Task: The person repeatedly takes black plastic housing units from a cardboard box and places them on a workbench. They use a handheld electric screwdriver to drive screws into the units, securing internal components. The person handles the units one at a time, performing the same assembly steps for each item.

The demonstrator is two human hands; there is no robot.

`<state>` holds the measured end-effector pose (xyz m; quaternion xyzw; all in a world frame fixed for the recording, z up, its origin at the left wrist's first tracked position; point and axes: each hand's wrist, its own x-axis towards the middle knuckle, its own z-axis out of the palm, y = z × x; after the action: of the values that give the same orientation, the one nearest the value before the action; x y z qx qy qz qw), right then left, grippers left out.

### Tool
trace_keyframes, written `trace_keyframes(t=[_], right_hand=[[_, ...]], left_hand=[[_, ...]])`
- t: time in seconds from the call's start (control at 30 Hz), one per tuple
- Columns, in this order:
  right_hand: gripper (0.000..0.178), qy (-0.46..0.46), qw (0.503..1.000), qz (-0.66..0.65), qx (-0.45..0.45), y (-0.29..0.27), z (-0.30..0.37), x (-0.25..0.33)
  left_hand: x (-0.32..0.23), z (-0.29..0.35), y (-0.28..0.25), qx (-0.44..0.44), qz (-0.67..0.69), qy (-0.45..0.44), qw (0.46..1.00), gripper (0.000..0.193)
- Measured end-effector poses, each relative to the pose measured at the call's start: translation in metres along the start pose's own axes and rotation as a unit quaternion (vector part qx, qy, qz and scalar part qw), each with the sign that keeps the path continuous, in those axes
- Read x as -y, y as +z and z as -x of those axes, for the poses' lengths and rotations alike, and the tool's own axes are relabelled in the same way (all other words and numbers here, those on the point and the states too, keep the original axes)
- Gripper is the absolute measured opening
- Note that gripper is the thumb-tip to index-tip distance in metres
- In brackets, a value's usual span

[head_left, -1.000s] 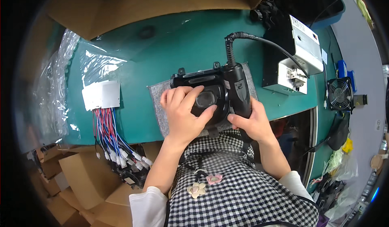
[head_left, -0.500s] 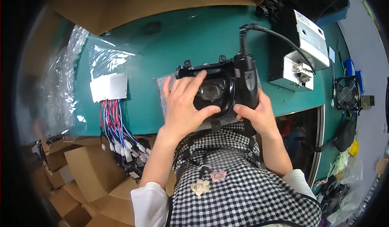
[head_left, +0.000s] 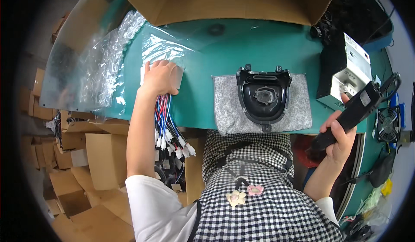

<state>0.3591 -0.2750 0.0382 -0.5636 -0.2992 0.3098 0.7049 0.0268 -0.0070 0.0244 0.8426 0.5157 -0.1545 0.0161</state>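
Observation:
My left hand [head_left: 161, 78] is at the flat white wired boards [head_left: 178, 76] on the green bench, its fingers curled over the far edge and its thumb at the near side. Red, blue and black wires [head_left: 163, 108] with white connectors hang from the boards over the bench's front edge. In my right hand [head_left: 338, 139] is a black corded electric screwdriver [head_left: 355, 116], held tilted off to the right. A black plastic lamp housing [head_left: 264, 96] with a clear lens lies between my hands on a grey cloth [head_left: 225, 108], touched by neither.
A large cardboard box [head_left: 233, 6] stands along the far side. Clear plastic bags [head_left: 103, 69] lie at the left. On the right are a black-and-white screw feeder [head_left: 348, 67] and a small fan [head_left: 387, 123]. Cardboard boxes [head_left: 103, 160] fill the floor at left.
My left hand has left the lamp housing and gone left onto the white boards. My right hand has lifted the screwdriver away to the right. The view has shifted.

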Motion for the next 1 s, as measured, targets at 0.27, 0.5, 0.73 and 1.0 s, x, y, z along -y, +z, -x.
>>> trace_keyframes(t=[0.27, 0.5, 0.73, 1.0], right_hand=[[0.080, -0.084, 0.996, -0.023, -0.012, -0.040, 0.005, 0.000], [0.062, -0.339, 0.930, -0.128, -0.063, -0.073, -0.043, 0.033], [0.062, -0.408, 0.903, 0.000, -0.135, -0.077, -0.082, 0.032], [0.068, -0.346, 0.913, -0.067, 0.208, -0.091, -0.096, 0.018]], left_hand=[[0.024, 0.020, -0.030, -0.287, 0.561, 0.124, 0.766, 0.069], [0.003, 0.061, -0.033, -0.289, 0.763, 0.309, 0.489, 0.109], [-0.102, 0.054, 0.017, -0.204, 0.711, 0.152, 0.656, 0.091], [-0.136, 0.060, 0.018, -0.189, 0.674, 0.157, 0.696, 0.087]])
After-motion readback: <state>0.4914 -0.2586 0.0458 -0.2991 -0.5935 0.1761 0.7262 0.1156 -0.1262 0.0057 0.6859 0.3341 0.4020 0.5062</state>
